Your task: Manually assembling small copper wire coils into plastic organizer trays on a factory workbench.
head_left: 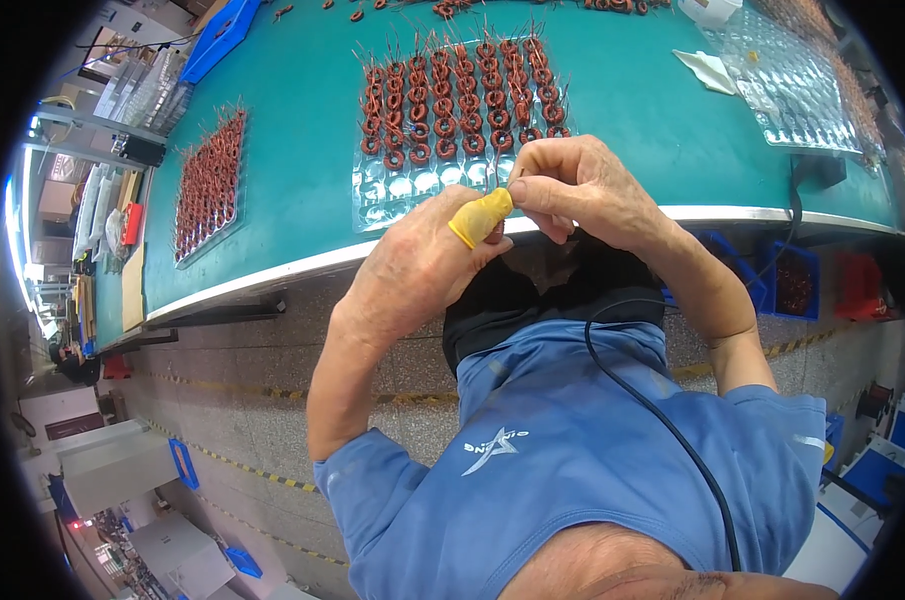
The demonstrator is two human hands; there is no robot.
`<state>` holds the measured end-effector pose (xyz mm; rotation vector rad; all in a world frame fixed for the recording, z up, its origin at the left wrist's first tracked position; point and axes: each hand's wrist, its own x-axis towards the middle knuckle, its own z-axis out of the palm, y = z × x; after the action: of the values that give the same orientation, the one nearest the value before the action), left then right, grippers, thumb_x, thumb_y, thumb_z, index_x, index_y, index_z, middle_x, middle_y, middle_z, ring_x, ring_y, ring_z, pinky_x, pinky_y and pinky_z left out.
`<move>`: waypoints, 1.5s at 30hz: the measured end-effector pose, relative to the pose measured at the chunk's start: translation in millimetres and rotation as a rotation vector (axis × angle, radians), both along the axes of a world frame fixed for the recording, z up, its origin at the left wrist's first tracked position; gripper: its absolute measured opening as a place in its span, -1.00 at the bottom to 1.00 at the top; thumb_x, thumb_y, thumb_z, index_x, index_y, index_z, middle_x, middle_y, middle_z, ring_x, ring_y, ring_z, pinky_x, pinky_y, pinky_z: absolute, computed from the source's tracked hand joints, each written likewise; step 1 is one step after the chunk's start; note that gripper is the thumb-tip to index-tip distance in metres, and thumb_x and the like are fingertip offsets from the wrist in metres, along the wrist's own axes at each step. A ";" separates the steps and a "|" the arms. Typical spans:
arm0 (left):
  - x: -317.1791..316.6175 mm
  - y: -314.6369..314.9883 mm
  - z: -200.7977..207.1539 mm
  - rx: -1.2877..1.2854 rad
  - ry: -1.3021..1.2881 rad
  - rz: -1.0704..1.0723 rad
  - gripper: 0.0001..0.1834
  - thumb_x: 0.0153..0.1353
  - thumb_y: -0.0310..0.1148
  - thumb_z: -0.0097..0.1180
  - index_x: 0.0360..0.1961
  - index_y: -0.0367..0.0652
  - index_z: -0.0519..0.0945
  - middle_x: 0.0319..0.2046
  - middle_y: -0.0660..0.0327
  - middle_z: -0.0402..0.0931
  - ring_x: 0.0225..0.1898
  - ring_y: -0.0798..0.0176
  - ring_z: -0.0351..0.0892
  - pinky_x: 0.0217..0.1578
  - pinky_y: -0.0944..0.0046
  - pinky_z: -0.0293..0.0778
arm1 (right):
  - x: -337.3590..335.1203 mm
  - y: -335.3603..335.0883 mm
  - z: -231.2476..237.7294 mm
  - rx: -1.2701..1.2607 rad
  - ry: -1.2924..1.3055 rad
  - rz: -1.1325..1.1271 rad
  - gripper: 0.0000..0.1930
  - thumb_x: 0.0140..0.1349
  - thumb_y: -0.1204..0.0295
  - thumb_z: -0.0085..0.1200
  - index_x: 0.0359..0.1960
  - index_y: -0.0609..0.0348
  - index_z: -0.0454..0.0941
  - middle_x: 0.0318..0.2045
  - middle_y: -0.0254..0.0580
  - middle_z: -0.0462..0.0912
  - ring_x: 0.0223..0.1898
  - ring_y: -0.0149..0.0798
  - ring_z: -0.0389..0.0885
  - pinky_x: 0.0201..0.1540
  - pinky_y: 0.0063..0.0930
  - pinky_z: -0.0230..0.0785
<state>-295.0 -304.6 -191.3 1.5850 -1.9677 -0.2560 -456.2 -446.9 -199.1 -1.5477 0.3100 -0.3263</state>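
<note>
My left hand (412, 255) and my right hand (587, 190) meet at the table's near edge, in front of a clear plastic tray (372, 217). A yellow finger cot (484, 217) covers one finger of the left hand. Both hands are closed, fingertips pinched together. Thin wire ends seem to stick up by the left fingertips, but whatever lies between the fingers is hidden. Rows of copper-wound ring coils (442, 105) fill most of the tray, their wire leads pointing up and away. The pockets along its near side hold no coils.
Another tray of coils (210, 185) sits at the left of the green table (292, 120). Stacked clear trays (787, 85) and a white cloth (705, 71) lie at the right. A blue bin (219, 40) stands far left. Loose coils lie along the back. A black cable (662, 400) crosses my shirt.
</note>
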 end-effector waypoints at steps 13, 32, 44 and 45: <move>-7.5 -6.4 -33.6 -0.166 0.078 0.120 -0.76 0.07 -0.48 0.22 -0.26 -0.32 0.48 -0.32 0.06 0.43 -0.37 0.06 0.48 -0.34 0.17 0.45 | 15.7 2.8 -7.8 -0.199 0.011 -0.171 -0.79 0.19 0.39 0.07 -0.49 0.32 0.53 -0.72 -0.37 0.47 -0.70 -0.56 0.40 -0.65 -0.63 0.26; 13.6 -11.6 -43.5 -0.217 -0.490 0.118 -0.74 0.03 -0.48 0.19 -0.26 -0.37 0.48 -0.25 0.01 0.44 -0.28 0.09 0.52 -0.27 0.17 0.44 | 27.9 -8.1 -26.2 -0.341 0.075 -0.134 -0.80 0.21 0.38 0.06 -0.48 0.26 0.53 -0.76 -0.37 0.42 -0.73 -0.56 0.34 -0.65 -0.60 0.20; 10.8 -15.9 -20.7 -0.334 0.145 0.255 -0.58 0.06 -0.44 0.32 -0.07 -0.27 0.45 -0.34 0.06 0.51 -0.31 0.10 0.60 -0.32 0.24 0.51 | 20.3 -11.0 -43.3 -0.005 -0.156 -0.188 -0.72 0.29 0.26 0.09 -0.26 0.28 0.58 -0.55 -0.32 0.58 -0.61 -0.56 0.50 -0.62 -0.70 0.30; 10.6 -15.5 -20.8 -0.342 0.087 0.232 -0.59 0.06 -0.46 0.30 -0.07 -0.28 0.45 -0.33 0.06 0.50 -0.31 0.08 0.59 -0.32 0.22 0.51 | 21.4 -10.7 -34.2 -0.020 -0.168 -0.197 -0.70 0.28 0.24 0.11 -0.22 0.29 0.58 -0.51 -0.31 0.61 -0.59 -0.55 0.53 -0.60 -0.70 0.32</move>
<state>-284.3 -320.0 -212.1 1.5281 -1.6395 0.0995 -434.8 -457.6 -233.3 -1.5014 0.3281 -0.6119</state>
